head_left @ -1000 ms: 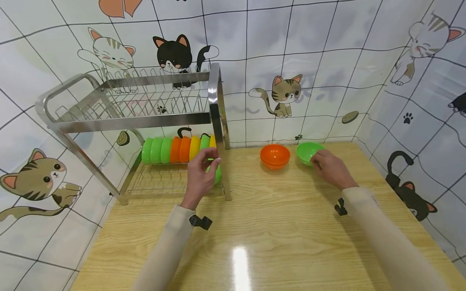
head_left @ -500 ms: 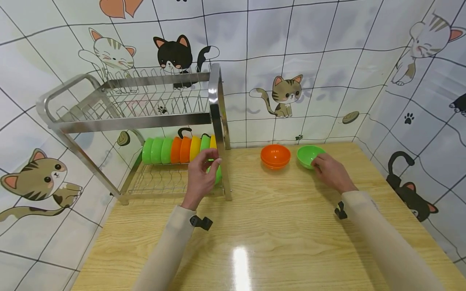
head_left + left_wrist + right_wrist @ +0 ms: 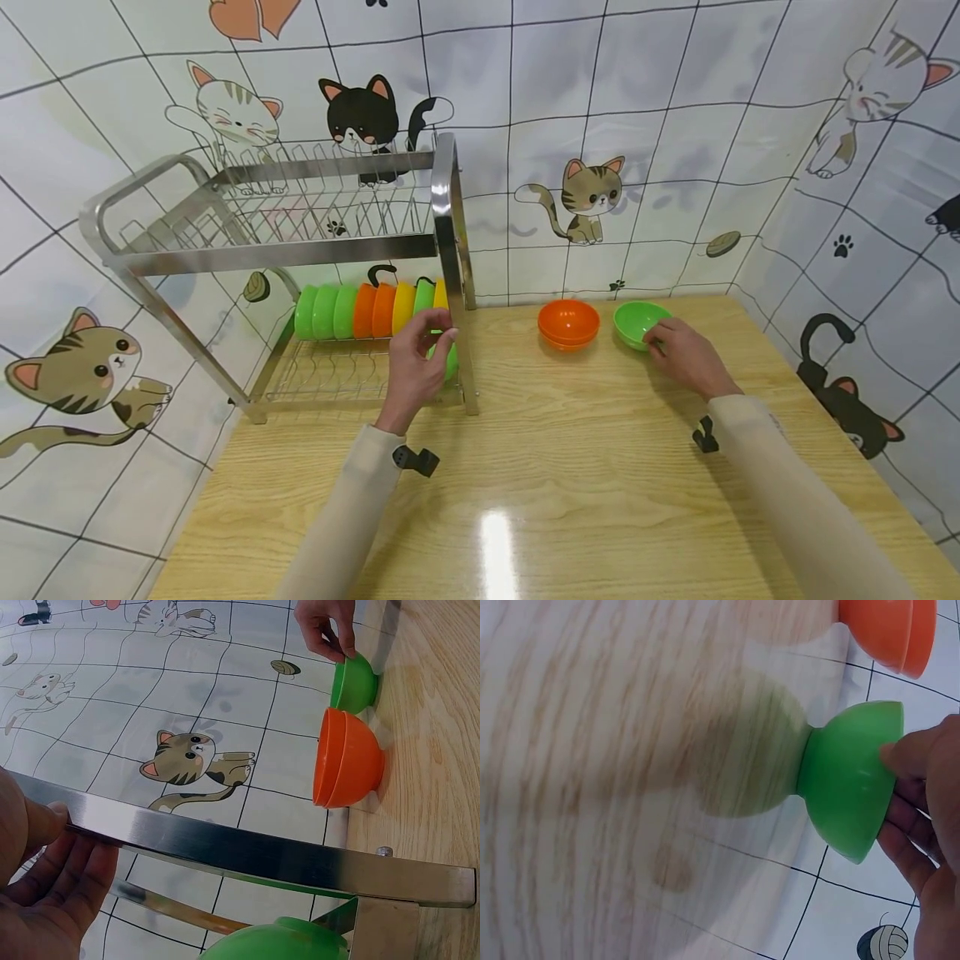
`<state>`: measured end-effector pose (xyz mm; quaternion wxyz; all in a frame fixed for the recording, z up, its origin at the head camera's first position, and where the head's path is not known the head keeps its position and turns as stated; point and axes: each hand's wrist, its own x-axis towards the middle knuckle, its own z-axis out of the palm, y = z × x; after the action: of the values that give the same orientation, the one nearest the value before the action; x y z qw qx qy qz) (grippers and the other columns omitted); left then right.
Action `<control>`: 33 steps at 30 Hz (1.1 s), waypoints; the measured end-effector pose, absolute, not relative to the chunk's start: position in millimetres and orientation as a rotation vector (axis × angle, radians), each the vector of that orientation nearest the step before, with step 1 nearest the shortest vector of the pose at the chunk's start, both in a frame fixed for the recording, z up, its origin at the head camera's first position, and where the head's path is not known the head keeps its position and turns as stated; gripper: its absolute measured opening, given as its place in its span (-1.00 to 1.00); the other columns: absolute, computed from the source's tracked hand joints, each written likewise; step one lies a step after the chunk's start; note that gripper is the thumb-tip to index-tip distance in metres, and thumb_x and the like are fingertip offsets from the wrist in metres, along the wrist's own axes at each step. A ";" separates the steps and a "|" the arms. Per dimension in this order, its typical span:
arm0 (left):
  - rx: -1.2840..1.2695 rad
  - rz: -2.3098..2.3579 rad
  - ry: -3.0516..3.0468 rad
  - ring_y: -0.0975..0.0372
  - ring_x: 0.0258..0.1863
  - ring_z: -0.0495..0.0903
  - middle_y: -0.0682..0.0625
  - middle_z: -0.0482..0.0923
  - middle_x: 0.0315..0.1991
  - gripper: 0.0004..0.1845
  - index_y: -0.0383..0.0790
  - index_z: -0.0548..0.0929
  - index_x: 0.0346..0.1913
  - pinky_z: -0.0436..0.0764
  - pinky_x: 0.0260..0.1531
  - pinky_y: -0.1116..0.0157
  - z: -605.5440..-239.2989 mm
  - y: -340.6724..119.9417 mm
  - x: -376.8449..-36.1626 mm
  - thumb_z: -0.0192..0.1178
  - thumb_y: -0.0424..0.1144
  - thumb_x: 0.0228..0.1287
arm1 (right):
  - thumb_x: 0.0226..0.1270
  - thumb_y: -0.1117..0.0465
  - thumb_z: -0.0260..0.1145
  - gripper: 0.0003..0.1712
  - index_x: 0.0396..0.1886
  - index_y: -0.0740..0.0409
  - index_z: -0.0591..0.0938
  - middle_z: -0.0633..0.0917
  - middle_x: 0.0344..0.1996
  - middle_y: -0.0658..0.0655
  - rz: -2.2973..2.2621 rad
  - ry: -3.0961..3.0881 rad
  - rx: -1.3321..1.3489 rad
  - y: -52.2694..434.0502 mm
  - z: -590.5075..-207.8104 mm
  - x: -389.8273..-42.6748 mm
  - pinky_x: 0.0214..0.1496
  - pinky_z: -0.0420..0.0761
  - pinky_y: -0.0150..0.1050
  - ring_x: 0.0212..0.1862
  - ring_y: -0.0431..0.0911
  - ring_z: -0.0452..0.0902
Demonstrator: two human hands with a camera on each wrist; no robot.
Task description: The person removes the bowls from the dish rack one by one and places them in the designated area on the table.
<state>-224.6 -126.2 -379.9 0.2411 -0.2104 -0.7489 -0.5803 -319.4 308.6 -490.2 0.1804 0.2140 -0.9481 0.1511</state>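
In the head view my right hand (image 3: 686, 357) pinches the near right rim of a green bowl (image 3: 637, 321), which sits upright on the wooden table. The right wrist view has the thumb against the outside of the green bowl (image 3: 851, 780), with fingers partly hidden behind the rim. Left of it stands a stack of two orange bowls (image 3: 567, 323). My left hand (image 3: 412, 367) holds the right front upright of a metal dish rack (image 3: 448, 242); in the left wrist view the thumb lies on one side of that upright (image 3: 225, 840) and the fingers on the other.
On the rack's lower tier, several green, orange and yellow bowls (image 3: 345, 312) stand on edge in a row. Another green bowl (image 3: 277, 943) is near the upright, partly hidden by my left hand. Cat-patterned walls (image 3: 675, 167) bound the table (image 3: 570, 467) behind and at the sides.
My right hand and the green bowl have shifted slightly lower and nearer since a second ago, then stayed almost still. The left hand keeps its place on the rack.
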 end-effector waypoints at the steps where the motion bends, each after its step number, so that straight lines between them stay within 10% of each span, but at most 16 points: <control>1: -0.578 -1.586 -2.047 -0.08 -0.14 0.59 -0.43 0.58 -0.16 -0.79 -0.61 0.58 0.02 0.62 -0.05 0.57 -380.3 -126.1 -224.9 0.20 -0.60 0.37 | 0.25 0.41 0.39 -0.89 -0.22 0.29 0.73 0.70 -0.19 0.27 0.437 -2.697 0.596 308.7 -489.1 -318.8 0.06 0.64 0.21 0.00 0.22 0.62; 13: -0.567 -1.577 -2.066 -0.07 -0.13 0.62 -0.41 0.59 -0.16 -0.80 -0.58 0.59 0.02 0.63 -0.03 0.53 -382.7 -126.3 -226.2 0.20 -0.57 0.38 | 0.37 0.24 0.39 -0.69 0.04 0.30 0.69 0.69 0.00 0.34 0.546 -2.778 0.491 309.7 -476.5 -314.9 0.07 0.61 0.22 0.05 0.23 0.61; 21: -0.544 -1.573 -2.080 -0.01 -0.14 0.63 -0.38 0.60 -0.16 -0.81 -0.55 0.60 0.01 0.69 -0.01 -0.11 -382.8 -126.6 -225.3 0.20 -0.55 0.39 | 0.38 0.20 0.40 -0.66 0.07 0.28 0.68 0.68 0.06 0.33 0.610 -2.722 0.448 303.8 -466.3 -314.2 0.17 0.56 0.22 0.12 0.23 0.56; 33: -0.518 -1.611 -2.080 -0.11 -0.12 0.60 -0.41 0.60 -0.13 -0.81 -0.56 0.59 0.01 0.60 -0.05 0.55 -383.2 -126.0 -223.7 0.20 -0.56 0.39 | 0.35 0.20 0.45 -0.63 0.09 0.23 0.68 0.69 0.05 0.26 0.749 -2.544 0.496 278.2 -438.1 -301.2 0.28 0.48 0.22 0.17 0.20 0.52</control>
<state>-223.7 -126.0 -383.2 0.2280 -0.1881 -0.7553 -0.5849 -301.2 278.2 -438.1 0.2199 0.1794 -0.9198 0.2709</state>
